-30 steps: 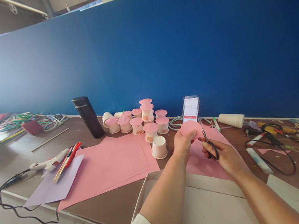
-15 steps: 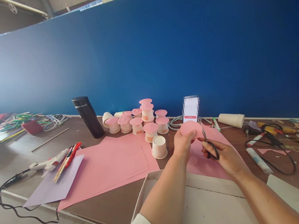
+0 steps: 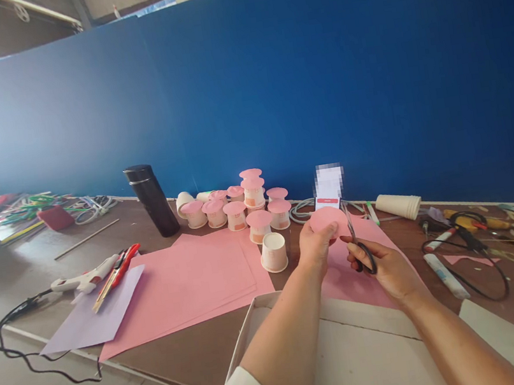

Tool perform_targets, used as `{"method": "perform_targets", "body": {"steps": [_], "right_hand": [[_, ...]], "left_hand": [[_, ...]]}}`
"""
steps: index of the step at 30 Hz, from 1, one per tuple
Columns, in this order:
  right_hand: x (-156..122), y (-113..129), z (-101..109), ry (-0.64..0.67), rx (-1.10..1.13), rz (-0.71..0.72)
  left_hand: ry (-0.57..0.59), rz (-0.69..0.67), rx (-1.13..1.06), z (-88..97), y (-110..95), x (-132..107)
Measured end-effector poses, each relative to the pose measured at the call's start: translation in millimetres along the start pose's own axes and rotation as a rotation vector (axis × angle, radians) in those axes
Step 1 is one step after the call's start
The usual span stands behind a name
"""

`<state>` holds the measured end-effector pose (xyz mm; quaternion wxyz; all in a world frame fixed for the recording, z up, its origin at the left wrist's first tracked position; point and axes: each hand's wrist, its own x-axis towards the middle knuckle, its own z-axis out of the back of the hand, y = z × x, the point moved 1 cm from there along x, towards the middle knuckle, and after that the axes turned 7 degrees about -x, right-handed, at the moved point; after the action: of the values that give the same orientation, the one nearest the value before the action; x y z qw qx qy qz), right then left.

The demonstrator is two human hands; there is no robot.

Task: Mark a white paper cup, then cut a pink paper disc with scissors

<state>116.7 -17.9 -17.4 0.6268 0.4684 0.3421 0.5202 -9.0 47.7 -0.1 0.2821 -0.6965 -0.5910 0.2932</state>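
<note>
My left hand (image 3: 316, 245) pinches a round pink paper disc (image 3: 327, 220), thumb on top. In my right hand (image 3: 386, 266) is a pair of scissors (image 3: 366, 258) with black handles, its blades upright against the disc's right edge. Whether the blades are parted I cannot tell. Under both hands lies a pink sheet (image 3: 348, 288). Just left of them an upturned white paper cup (image 3: 273, 254) stands bare on top. Behind it several upturned cups carry pink discs, such as this cup (image 3: 260, 227), and some are stacked.
A white box lid (image 3: 359, 357) lies in front of me. Pink sheets (image 3: 193, 279), a lilac sheet (image 3: 105, 311), a box cutter (image 3: 117, 276) and a glue gun (image 3: 86, 279) are on the left. A black flask (image 3: 152, 201) stands behind. Nested cups (image 3: 398, 207) and cables (image 3: 471, 238) lie right.
</note>
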Motion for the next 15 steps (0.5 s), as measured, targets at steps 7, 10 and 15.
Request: {"method": "perform_targets", "body": {"steps": [7,10,15], "right_hand": [[-3.4,10.0,-0.3,-0.012,-0.052,-0.004],[-4.4,13.3,-0.4,-0.021,-0.064,-0.008],[-4.2,12.3,-0.3,-0.017,-0.086,0.017]], "left_hand": [[0.016,0.001,0.019,0.0,0.1,-0.9],[0.027,0.005,0.021,0.2,0.7,-0.9],[0.043,0.004,0.01,1.7,3.3,-0.1]]}}
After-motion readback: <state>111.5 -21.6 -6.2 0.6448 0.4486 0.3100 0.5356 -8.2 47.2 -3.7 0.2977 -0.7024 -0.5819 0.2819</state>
